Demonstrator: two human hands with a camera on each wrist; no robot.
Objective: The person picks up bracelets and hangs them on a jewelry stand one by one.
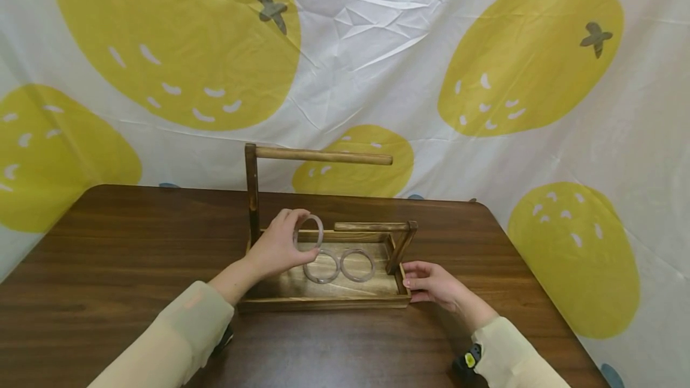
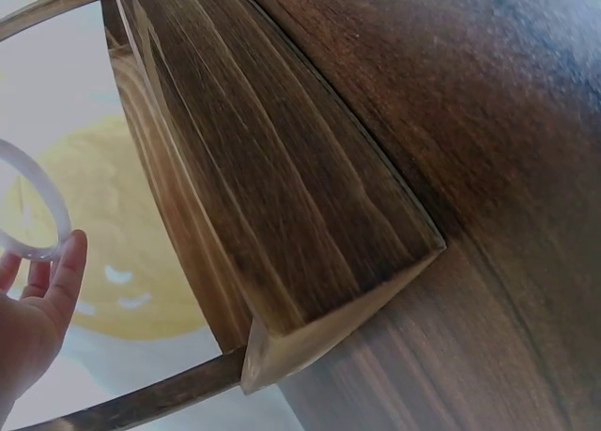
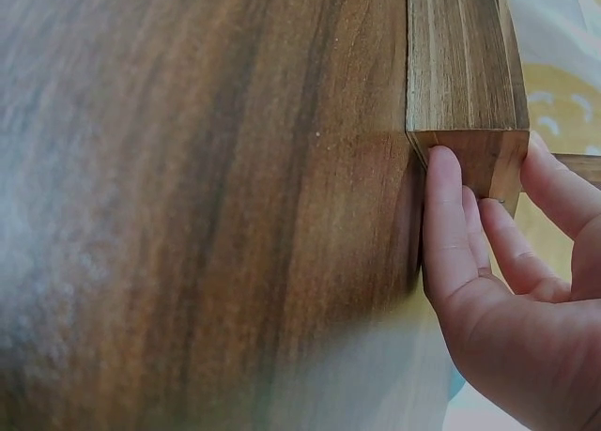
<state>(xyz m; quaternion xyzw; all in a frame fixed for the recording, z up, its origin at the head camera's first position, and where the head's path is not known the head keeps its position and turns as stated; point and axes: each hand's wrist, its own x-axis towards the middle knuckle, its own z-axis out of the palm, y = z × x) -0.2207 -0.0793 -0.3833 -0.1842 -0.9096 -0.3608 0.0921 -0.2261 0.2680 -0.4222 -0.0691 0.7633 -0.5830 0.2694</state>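
My left hand (image 1: 283,243) pinches a pale translucent bangle (image 1: 321,233) between thumb and fingertips, held upright above the tray of a wooden jewelry stand (image 1: 323,302). The left wrist view shows the same bangle (image 2: 52,201) at the left edge, partly cut off. Two similar bangles lie flat side by side in the tray, a left bangle (image 1: 306,272) and a right bangle (image 1: 373,267). At the tray's right end, my right hand (image 1: 433,285) grips the end wall, thumb at the rim. In the right wrist view its fingers (image 3: 446,196) rest against the wall's outer face.
A tall bar (image 1: 323,155) reaches right from the stand's left post (image 1: 251,190). A lower bar (image 1: 369,227) reaches left from the short right post (image 1: 401,250). The stand sits on a dark wooden table (image 1: 135,244), with a fruit-patterned cloth (image 1: 372,76) hanging behind.
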